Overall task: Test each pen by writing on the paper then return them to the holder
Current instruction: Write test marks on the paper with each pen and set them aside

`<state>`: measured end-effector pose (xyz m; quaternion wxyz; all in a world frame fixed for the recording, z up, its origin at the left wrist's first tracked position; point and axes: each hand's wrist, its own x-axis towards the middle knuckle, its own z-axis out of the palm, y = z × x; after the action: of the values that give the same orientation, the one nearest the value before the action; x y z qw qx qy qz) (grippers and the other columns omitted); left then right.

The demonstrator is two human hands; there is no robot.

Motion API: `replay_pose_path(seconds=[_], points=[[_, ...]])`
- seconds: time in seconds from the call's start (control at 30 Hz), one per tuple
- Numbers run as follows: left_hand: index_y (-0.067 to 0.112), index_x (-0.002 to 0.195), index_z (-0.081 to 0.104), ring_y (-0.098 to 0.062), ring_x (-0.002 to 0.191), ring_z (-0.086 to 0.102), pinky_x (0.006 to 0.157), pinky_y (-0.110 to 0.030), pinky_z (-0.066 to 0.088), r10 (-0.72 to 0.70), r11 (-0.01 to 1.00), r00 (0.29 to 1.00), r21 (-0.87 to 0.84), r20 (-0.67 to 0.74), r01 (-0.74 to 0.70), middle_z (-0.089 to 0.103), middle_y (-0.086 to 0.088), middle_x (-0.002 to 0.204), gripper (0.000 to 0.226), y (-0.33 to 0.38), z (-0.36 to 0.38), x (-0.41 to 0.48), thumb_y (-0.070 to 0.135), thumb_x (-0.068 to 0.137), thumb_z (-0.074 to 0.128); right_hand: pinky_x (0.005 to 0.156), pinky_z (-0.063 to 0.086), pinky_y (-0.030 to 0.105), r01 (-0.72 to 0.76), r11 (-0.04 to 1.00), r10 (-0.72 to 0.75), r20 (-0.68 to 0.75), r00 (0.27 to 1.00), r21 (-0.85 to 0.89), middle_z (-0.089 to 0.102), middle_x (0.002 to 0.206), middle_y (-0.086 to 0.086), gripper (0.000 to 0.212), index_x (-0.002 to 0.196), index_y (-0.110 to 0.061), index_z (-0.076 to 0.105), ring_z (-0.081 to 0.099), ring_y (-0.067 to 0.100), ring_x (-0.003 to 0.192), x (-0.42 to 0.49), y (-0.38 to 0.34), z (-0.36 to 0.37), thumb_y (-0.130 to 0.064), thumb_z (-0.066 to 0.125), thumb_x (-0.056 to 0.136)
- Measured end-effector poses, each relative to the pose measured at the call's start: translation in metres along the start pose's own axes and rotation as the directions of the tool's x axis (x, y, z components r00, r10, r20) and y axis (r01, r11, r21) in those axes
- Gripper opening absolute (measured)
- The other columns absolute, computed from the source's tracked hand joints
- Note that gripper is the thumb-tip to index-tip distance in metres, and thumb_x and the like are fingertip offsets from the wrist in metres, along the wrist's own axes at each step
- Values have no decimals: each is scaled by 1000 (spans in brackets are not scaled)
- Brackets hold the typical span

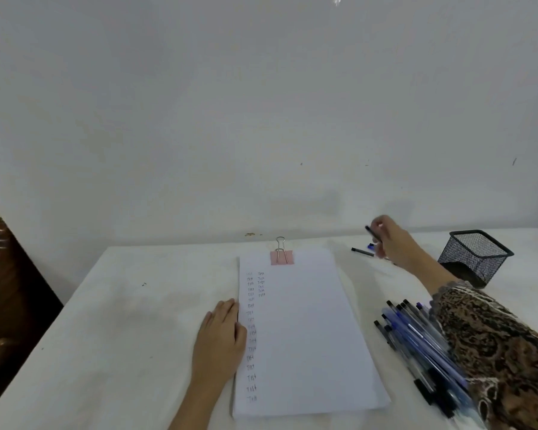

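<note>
Bench: white cloth-covered bench (137, 321).
Paper: stack of white sheets (308, 336) at the middle, with handwritten words down its left side.
Clip: pink binder clip (281, 257) on the stack's far edge.
Holder: black square wire-mesh pen holder (475, 256), upright, far right.
Pens: pile of blue and black capped ballpoint pens (416, 336) right of the stack; thin black pen (362, 251) lying between stack and holder.

Black metal mesh holder (474, 257); matt paper (305, 330).

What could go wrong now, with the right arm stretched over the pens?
1. The patterned sleeve is over the pile of pens; pulling back may scatter them.
2. The mesh holder stands close to that forearm and could be knocked.
3. The right hand holds a dark pen near a loose pen; tested and untested may mix.
</note>
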<state>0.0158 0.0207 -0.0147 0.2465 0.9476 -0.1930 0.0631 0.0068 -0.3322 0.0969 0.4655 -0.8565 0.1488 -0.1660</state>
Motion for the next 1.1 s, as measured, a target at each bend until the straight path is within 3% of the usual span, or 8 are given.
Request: replay_pose_path(seconds=[0.13,0.27,0.4,0.6,0.77,0.87,0.93,1.1], points=[[12,138,39,-13,133,34,115,-31,21,6,1000,999,15,34,-6,40,4,143,70,-3,1,0,37,81,8,38,14,15,-4,843,19,-22,1000,538,43,55,-3,35,80,-17,51,24,4,32,-10,-43,12,-32,29,102],[12,139,38,-14,134,33,113,-32,23,-2,1000,998,-15,56,3,39,3,143,50,-2,-1,1,26,93,25,44,9,14,-38,523,75,-1,997,852,36,38,-5,34,74,-15,61,19,7,30,-27,-77,36,-22,32,91],[12,138,39,-14,134,33,113,-33,22,2,999,999,-34,53,-1,39,3,143,52,-2,-2,1,26,91,25,43,9,15,-35,144,98,21,995,989,32,41,-5,25,75,-17,68,17,8,30,-41,-80,73,-25,45,67],[12,137,42,-14,133,33,113,-33,23,5,999,999,-41,41,-3,41,2,142,62,-3,-1,2,30,83,18,40,48,17,-164,-174,306,212,928,971,67,64,5,37,96,-5,60,57,9,48,-52,-41,143,-32,34,100],[13,138,39,-13,135,30,114,-32,20,16,999,999,-45,34,-15,38,4,144,49,-2,-2,2,22,93,26,54,56,22,-343,10,318,322,892,939,69,67,10,71,86,-6,68,65,17,57,-58,-30,174,-60,23,93],[13,140,37,-12,137,27,115,-30,16,23,999,999,-44,31,-22,35,4,146,46,-3,-2,2,16,95,30,48,54,20,-343,42,289,317,903,938,65,58,6,27,73,-9,61,63,12,49,-58,-38,179,-22,51,95],[14,141,35,-11,139,23,116,-26,10,18,999,999,-49,26,-17,31,5,148,46,-2,-4,1,14,95,31,37,39,18,-337,73,300,302,905,939,48,46,-3,35,61,-16,46,46,8,37,-54,-36,186,3,49,90],[14,142,34,-11,140,20,116,-25,8,17,998,1000,-57,20,-16,30,5,149,47,0,-5,0,18,95,26,48,47,18,-380,133,222,346,912,915,54,58,5,29,67,-10,44,57,14,49,-53,-38,188,8,34,87]])
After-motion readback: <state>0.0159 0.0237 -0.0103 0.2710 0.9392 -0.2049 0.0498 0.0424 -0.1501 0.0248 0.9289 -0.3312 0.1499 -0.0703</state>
